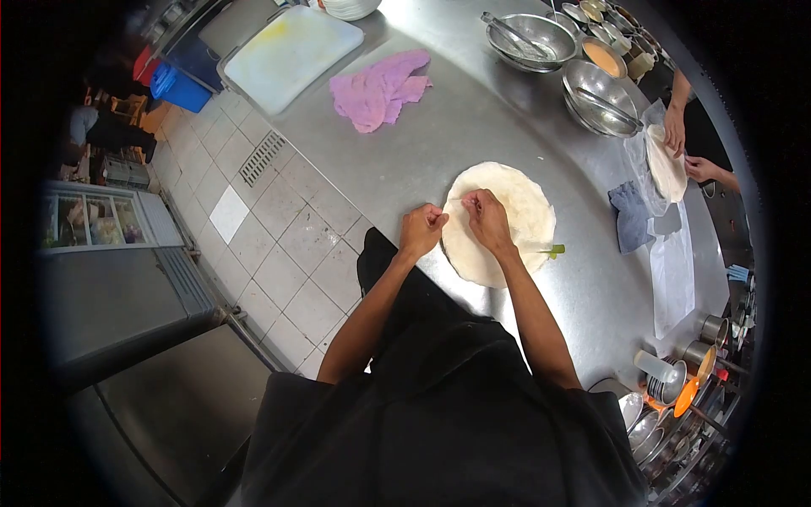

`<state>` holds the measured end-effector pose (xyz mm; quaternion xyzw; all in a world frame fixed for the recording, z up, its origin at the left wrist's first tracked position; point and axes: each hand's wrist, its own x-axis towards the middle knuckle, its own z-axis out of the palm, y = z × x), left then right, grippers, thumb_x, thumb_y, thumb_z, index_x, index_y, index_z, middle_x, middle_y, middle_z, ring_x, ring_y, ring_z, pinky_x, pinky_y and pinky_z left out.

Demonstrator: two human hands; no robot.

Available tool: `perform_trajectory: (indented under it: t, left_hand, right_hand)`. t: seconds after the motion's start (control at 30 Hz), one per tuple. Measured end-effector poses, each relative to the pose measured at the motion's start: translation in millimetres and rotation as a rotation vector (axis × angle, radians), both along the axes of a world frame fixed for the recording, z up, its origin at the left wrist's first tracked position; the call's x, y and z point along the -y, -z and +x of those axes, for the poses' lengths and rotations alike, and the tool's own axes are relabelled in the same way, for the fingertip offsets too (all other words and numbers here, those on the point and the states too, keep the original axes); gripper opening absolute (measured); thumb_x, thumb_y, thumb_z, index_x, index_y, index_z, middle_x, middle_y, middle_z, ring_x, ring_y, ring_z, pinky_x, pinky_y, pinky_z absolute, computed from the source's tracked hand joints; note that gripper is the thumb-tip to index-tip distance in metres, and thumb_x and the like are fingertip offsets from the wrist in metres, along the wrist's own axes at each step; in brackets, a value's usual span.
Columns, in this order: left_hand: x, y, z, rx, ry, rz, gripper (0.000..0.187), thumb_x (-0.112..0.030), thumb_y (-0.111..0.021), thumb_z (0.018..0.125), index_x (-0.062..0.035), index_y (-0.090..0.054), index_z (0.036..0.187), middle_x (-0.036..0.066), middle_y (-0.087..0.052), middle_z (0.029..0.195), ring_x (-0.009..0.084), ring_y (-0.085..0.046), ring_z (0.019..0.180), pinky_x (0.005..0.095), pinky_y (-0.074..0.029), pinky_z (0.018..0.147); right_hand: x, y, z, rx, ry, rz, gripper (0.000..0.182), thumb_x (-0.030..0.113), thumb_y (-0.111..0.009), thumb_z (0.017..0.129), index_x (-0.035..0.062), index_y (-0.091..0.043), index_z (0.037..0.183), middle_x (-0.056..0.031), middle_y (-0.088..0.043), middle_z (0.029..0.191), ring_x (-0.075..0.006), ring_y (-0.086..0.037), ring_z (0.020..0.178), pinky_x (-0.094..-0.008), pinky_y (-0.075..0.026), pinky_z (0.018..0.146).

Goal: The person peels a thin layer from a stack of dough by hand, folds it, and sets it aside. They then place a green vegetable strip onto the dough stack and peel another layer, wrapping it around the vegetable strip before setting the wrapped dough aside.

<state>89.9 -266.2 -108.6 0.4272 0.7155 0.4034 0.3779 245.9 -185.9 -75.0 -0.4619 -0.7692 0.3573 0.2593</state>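
Note:
A round, flat sheet of pale dough (pixel 530 211) lies on the steel counter. At its left edge is my left hand (pixel 424 229), its fingers curled together in a pinch. My right hand (pixel 487 218) is over the left half of the dough, thumb and fingers also pinched closed. The two hands face each other a short way apart, and I cannot tell what sits between their fingertips. A small green piece (pixel 555 251) lies at the dough's right edge.
A pink cloth (pixel 382 89) and a white cutting board (pixel 294 56) lie farther up the steel counter (pixel 372 156). Metal bowls (pixel 601 98) with utensils stand at the back right. Another person's hands (pixel 674 131) touch a second dough sheet (pixel 664 165) near a grey cloth (pixel 630 217).

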Motion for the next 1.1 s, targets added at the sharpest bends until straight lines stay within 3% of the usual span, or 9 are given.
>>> perform_trajectory:
  t: [0.17, 0.3, 0.43, 0.5, 0.67, 0.73, 0.83, 0.97, 1.1]
  left_hand:
    - [-3, 1, 1, -0.027, 0.003, 0.014, 0.024, -0.021, -0.072, 0.087, 0.0010, -0.069, 0.095, 0.013, -0.073, 0.077, 0.0211, -0.070, 0.068, 0.0343, -0.054, 0.065]
    - [-20, -24, 4, -0.261, 0.106, -0.097, 0.028, -0.028, -0.072, 0.088, -0.0012, -0.069, 0.095, 0.013, -0.070, 0.072, 0.0251, -0.069, 0.066, 0.0378, -0.052, 0.063]
    - [-27, -7, 3, -0.258, 0.096, -0.065, 0.029, -0.030, -0.072, 0.088, -0.0018, -0.069, 0.093, 0.013, -0.068, 0.069, 0.0272, -0.067, 0.063, 0.0395, -0.051, 0.061]
    - [-25, 4, 1, -0.175, 0.065, -0.011, 0.034, -0.037, -0.073, 0.086, -0.0030, -0.066, 0.087, 0.012, -0.065, 0.066, 0.0264, -0.063, 0.058, 0.0408, -0.049, 0.059]
    - [-24, -8, 2, -0.186, 0.071, -0.074, 0.035, -0.036, -0.073, 0.086, -0.0018, -0.066, 0.087, 0.011, -0.065, 0.066, 0.0248, -0.062, 0.058, 0.0396, -0.049, 0.059]
    - [-25, -7, 1, -0.204, 0.079, -0.099, 0.035, -0.036, -0.073, 0.086, -0.0017, -0.067, 0.087, 0.011, -0.065, 0.066, 0.0243, -0.062, 0.058, 0.0390, -0.049, 0.059]
    - [-26, -4, 0, -0.200, 0.083, -0.090, 0.034, -0.036, -0.073, 0.086, -0.0025, -0.068, 0.087, 0.010, -0.064, 0.065, 0.0248, -0.062, 0.058, 0.0381, -0.049, 0.060]
    - [-34, -13, -1, -0.253, 0.127, -0.130, 0.035, -0.037, -0.072, 0.085, -0.0032, -0.068, 0.090, 0.013, -0.068, 0.072, 0.0312, -0.068, 0.071, 0.0439, -0.052, 0.067]
    - [-50, -20, 4, -0.310, 0.088, -0.091, 0.037, -0.039, -0.071, 0.085, -0.0052, -0.069, 0.101, 0.014, -0.071, 0.080, 0.0340, -0.070, 0.080, 0.0459, -0.053, 0.073]
  right_hand:
    - [1, 5, -1, -0.030, 0.074, -0.015, 0.008, 0.011, -0.061, 0.093, 0.0026, -0.061, 0.094, -0.0158, -0.065, 0.093, -0.0326, -0.065, 0.084, -0.0406, -0.051, 0.073]
    - [-2, 3, -4, 0.033, 0.007, 0.055, 0.009, 0.012, -0.056, 0.097, 0.0041, -0.054, 0.100, -0.0168, -0.065, 0.086, -0.0364, -0.065, 0.078, -0.0447, -0.050, 0.068]
    - [-7, 4, -5, 0.094, 0.039, 0.118, 0.010, 0.013, -0.052, 0.099, 0.0046, -0.050, 0.103, -0.0181, -0.065, 0.081, -0.0400, -0.065, 0.074, -0.0488, -0.049, 0.064]
    - [-14, 7, -3, 0.110, 0.046, 0.107, 0.010, 0.011, -0.052, 0.098, 0.0037, -0.049, 0.104, -0.0181, -0.065, 0.083, -0.0389, -0.066, 0.076, -0.0467, -0.050, 0.067]
    - [-25, 13, 4, 0.090, 0.104, 0.143, 0.010, 0.009, -0.052, 0.098, 0.0019, -0.049, 0.106, -0.0191, -0.065, 0.085, -0.0371, -0.066, 0.078, -0.0438, -0.051, 0.071]
    - [-27, 14, 7, 0.055, 0.173, 0.047, 0.017, 0.017, -0.049, 0.102, 0.0005, -0.049, 0.106, -0.0262, -0.066, 0.091, -0.0464, -0.064, 0.084, -0.0518, -0.049, 0.072]
    - [-31, 12, 11, 0.020, 0.285, -0.016, 0.018, 0.017, -0.048, 0.102, 0.0000, -0.049, 0.107, -0.0278, -0.066, 0.094, -0.0467, -0.064, 0.087, -0.0516, -0.049, 0.074]
    - [-25, 9, 9, 0.023, 0.307, -0.033, 0.018, 0.018, -0.047, 0.102, 0.0010, -0.050, 0.107, -0.0264, -0.066, 0.093, -0.0456, -0.064, 0.088, -0.0512, -0.049, 0.077]
    - [-17, -6, 3, 0.054, 0.210, 0.023, 0.030, 0.030, -0.058, 0.098, 0.0043, -0.052, 0.113, -0.0240, -0.068, 0.096, -0.0430, -0.066, 0.090, -0.0477, -0.050, 0.078]
